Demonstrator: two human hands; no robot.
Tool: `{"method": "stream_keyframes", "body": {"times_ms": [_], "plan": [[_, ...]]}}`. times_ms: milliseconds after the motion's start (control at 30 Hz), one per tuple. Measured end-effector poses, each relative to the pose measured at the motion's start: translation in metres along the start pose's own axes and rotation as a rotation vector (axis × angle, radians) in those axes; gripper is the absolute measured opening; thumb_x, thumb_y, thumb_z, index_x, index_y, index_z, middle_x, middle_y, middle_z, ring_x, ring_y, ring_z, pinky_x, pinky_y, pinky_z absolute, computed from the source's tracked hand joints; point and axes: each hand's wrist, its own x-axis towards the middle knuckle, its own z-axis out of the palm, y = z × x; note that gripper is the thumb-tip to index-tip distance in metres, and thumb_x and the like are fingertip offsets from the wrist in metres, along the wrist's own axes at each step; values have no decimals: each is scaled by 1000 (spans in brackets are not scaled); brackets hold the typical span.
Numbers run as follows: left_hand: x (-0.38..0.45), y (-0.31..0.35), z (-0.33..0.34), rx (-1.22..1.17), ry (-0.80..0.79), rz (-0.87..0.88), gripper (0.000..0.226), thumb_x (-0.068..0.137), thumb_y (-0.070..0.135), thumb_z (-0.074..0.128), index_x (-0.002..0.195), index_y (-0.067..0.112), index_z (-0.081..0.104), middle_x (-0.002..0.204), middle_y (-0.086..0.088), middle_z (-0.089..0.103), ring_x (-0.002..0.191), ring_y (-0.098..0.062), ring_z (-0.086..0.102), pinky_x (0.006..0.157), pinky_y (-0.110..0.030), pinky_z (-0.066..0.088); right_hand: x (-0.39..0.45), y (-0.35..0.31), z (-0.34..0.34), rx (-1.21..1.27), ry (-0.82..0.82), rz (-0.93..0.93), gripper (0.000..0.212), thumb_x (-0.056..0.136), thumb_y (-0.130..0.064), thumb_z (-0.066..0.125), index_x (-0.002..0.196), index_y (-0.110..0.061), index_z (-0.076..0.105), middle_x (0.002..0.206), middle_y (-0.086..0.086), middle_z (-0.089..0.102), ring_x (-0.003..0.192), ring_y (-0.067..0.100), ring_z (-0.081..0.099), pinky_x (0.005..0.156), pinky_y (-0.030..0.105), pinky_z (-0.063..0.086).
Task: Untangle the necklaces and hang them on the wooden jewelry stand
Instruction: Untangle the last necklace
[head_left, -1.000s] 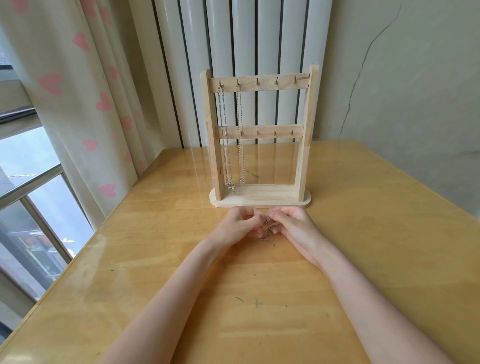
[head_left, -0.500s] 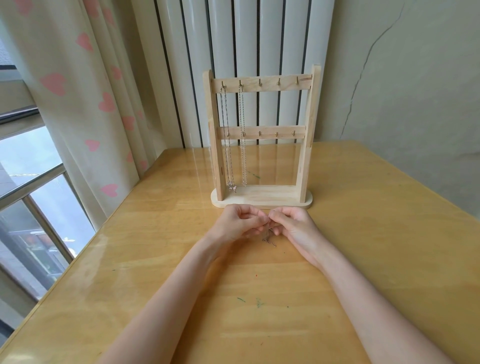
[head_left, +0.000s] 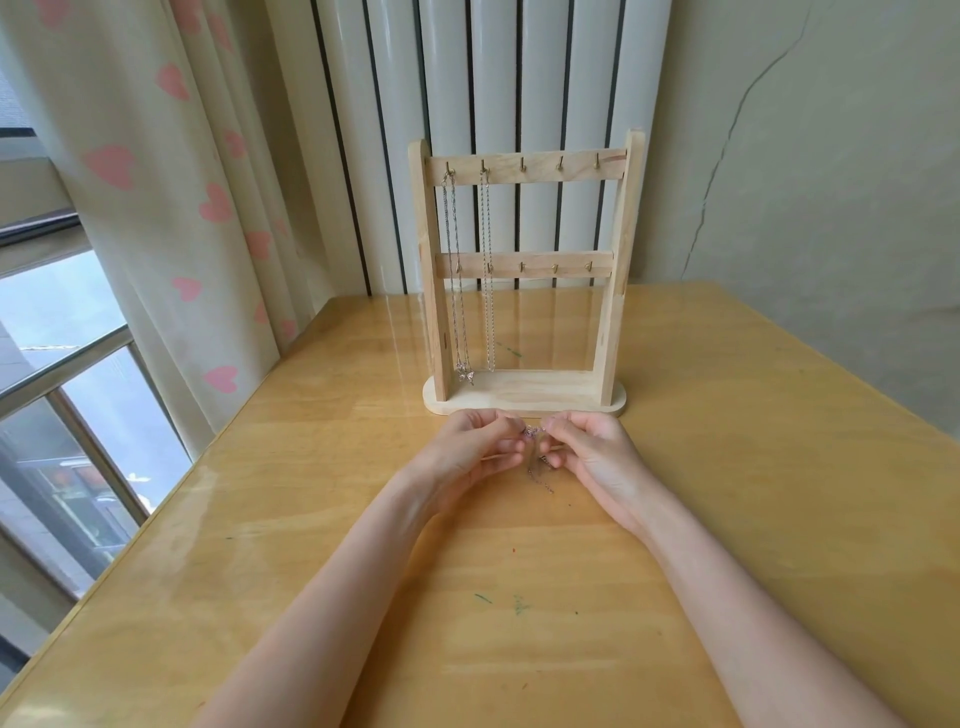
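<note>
Necklaces: two up, one in hand

Stand (head_left: 524, 400) sits on table (head_left: 779, 467) w/ two chains already hung from top bar: one (head_left: 453, 275) on leftmost hook w/ a small pendant resting near the base, another (head_left: 487, 270) on the 2nd hook. Three top hooks and the whole lower row are bare.

Third chain (head_left: 535, 462) is just in front of the base, between both hands. Left hand (head_left: 467, 454) and right hand (head_left: 592, 452) each pinch it w/ curled fingertips, close together, a short tail dangling down to the tabletop. Can't tell if a knot remains; links too fine to read.

Judgement: approx two-thirds done if this is the last one. Left to do: free the snarl, open the loop, hang it on the 3rd hook.
</note>
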Motion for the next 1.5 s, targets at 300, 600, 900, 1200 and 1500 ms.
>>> {"method": "stream_keyframes", "body": {"times_ms": [300,600,900,1200,1500], "plan": [[-2,0,8,205,24,119,14,86,0,59,83,12,52,58,6,61,52,-7,53,64,-24,45,1,-3,-3,110,7,26,19,86,9,51,72,-3,53,65,9,56,52,10,50,49,17,41],[-3,1,6,180,74,153,23,85,-6,56,85,16,46,69,4,60,65,-8,54,61,-18,48,-1,-4,-3,142,-21,58,22,84,10,56,85,-10,47,61,3,55,52,13,47,48,19,39],[-1,0,6,103,136,170,23,86,-5,53,84,16,45,71,-2,53,57,-5,53,65,-22,48,-2,-3,-2,31,-53,32,12,86,7,54,84,-2,60,65,4,55,53,11,49,51,19,39],[-1,-4,3,241,163,180,22,84,0,61,84,16,45,79,-7,63,75,-18,56,72,-29,48,-2,-1,-6,-156,27,-2,4,79,-1,68,80,-3,71,61,3,59,53,6,49,57,17,42],[7,-9,9,660,151,332,27,80,-2,53,76,20,38,66,1,53,50,-7,39,57,-25,37,-1,-2,0,-441,49,5,18,78,0,60,64,-11,60,56,-2,52,46,5,42,50,15,33]]}}
